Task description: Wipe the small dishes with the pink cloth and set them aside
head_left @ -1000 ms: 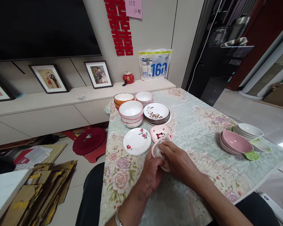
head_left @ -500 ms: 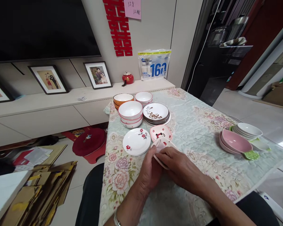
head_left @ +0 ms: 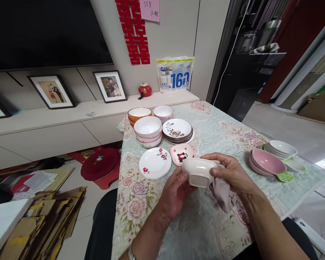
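Note:
A small white dish [head_left: 199, 169] is tilted on its side between my hands, its base turned toward me. My left hand [head_left: 176, 191] is closed on the dish's left end. My right hand [head_left: 226, 171] grips its right end and also holds a greyish-mauve cloth [head_left: 222, 191], which hangs below the fingers. Just beyond the dish lies a pink-rimmed square dish [head_left: 182, 153] with a cartoon figure. Left of that sit white plates [head_left: 155, 164] with red flowers, stacked.
Behind stand stacked pink-rimmed bowls [head_left: 148, 130], orange bowls [head_left: 139, 112] and brown-flowered plates [head_left: 177, 129]. At the right are pink bowls [head_left: 268, 160] with green handles and white bowls [head_left: 283, 148]. A floral cloth [head_left: 141, 224] covers the table. Flattened cardboard [head_left: 48, 216] lies at the left.
The dish has been turned so its base now faces me. My right hand has moved to its right end, and the cloth now shows hanging from it.

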A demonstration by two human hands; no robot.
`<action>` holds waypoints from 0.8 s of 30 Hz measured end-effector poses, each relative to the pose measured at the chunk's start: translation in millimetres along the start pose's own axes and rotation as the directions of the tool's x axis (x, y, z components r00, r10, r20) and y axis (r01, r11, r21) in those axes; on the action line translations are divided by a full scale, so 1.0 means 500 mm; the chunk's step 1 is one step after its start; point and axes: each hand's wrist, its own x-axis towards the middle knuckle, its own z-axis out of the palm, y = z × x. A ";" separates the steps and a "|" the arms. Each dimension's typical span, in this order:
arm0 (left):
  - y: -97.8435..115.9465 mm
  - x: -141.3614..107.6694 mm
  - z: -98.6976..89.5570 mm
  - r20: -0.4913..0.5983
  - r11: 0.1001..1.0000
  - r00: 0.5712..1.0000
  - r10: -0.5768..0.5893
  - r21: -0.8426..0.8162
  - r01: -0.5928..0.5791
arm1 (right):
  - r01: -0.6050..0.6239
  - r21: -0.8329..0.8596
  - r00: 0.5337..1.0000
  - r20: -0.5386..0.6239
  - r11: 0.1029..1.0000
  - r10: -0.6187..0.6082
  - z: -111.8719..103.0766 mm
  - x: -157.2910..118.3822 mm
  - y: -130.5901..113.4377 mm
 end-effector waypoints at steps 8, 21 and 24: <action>-0.007 0.006 -0.002 0.062 0.999 0.997 0.038 -0.011 -0.038 | -0.084 0.251 0.995 -0.025 0.964 0.094 0.013 0.022 0.021; -0.025 0.010 -0.004 -0.002 0.992 0.998 0.063 0.106 -0.063 | 0.382 -0.804 0.644 -0.123 0.457 -0.755 0.048 0.037 0.066; -0.021 0.010 -0.004 -0.023 0.993 0.998 0.057 0.102 -0.055 | 0.341 -0.783 0.615 -0.233 0.520 -0.754 0.045 0.029 0.056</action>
